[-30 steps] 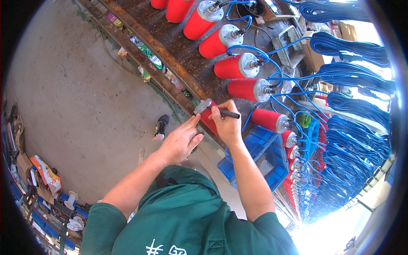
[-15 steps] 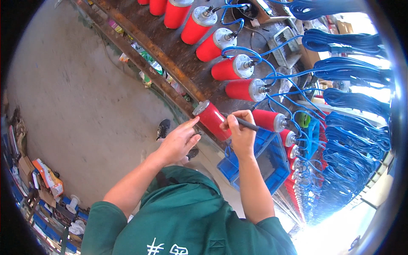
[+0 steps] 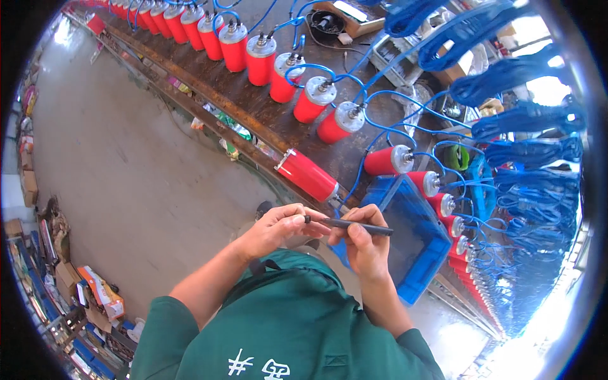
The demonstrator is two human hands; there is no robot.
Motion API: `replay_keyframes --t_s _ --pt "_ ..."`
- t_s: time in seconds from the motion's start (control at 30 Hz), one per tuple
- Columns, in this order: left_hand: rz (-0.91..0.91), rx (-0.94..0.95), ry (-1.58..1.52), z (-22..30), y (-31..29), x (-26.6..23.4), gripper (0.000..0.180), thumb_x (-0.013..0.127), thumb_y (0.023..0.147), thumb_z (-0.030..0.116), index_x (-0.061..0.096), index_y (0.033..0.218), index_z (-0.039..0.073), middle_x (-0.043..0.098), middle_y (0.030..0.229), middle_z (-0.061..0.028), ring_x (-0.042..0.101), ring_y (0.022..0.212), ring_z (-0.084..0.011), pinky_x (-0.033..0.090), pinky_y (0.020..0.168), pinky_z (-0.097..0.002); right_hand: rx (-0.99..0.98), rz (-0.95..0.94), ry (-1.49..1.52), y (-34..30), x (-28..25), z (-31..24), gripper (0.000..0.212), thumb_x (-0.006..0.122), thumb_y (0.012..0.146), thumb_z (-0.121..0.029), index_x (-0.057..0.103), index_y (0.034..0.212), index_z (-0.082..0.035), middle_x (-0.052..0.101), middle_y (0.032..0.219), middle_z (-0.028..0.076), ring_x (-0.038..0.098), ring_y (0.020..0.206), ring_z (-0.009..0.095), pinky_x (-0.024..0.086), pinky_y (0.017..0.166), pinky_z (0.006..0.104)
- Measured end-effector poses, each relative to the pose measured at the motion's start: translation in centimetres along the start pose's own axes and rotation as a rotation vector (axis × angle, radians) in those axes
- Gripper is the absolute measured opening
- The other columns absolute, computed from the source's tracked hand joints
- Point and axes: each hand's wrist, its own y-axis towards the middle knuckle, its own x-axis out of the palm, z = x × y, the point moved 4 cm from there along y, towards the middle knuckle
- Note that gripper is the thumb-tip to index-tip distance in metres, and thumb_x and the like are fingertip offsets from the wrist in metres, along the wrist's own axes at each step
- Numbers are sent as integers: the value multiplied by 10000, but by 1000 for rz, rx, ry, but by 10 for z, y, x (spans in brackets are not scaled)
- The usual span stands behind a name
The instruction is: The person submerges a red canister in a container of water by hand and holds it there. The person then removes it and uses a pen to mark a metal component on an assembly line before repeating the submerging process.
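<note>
In front of my chest, my right hand (image 3: 366, 244) is closed around a black marker pen (image 3: 373, 228), its tip end toward the left. My left hand (image 3: 278, 229) pinches a small black piece, seemingly the pen's cap (image 3: 308, 219), between thumb and fingers close to that tip. Whether cap and pen touch is hard to make out. Just beyond both hands, a red cylinder (image 3: 308, 174) with metal ends lies on its side along the bench edge, and neither hand touches it. A metal stem on its near end points toward my right hand.
Several red cylinders (image 3: 260, 63) with blue cables stand or lie along the brown bench (image 3: 209, 85). A blue crate (image 3: 405, 237) sits right of my right hand. Coiled blue cables (image 3: 506, 79) hang at the right. Boxes (image 3: 101, 291) and clutter line the floor's left side.
Both hands have drawn back from the red cylinder toward my chest. The marker has left the cylinder, and its tip now points at my left hand. The view has shifted along the bench.
</note>
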Motion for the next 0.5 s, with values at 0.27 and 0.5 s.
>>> replay_keyframes --t_s 0.27,0.5 --pt "-1 -19 11 -25 5 65 267 585 1083 281 555 975 39 591 1453 -253 634 1287 -400 448 1148 -612 -96 7 -45 -57 -32 -29 221 710 1021 -140 565 1112 -1 729 969 164 734 823 205 607 747 339" --pt "-48 27 31 -46 9 103 255 572 1073 258 554 971 25 578 1463 -292 606 1333 -418 442 1166 -605 -163 -3 -44 -88 -57 -43 200 702 1031 -143 585 1092 5 738 953 147 732 830 178 601 745 316"
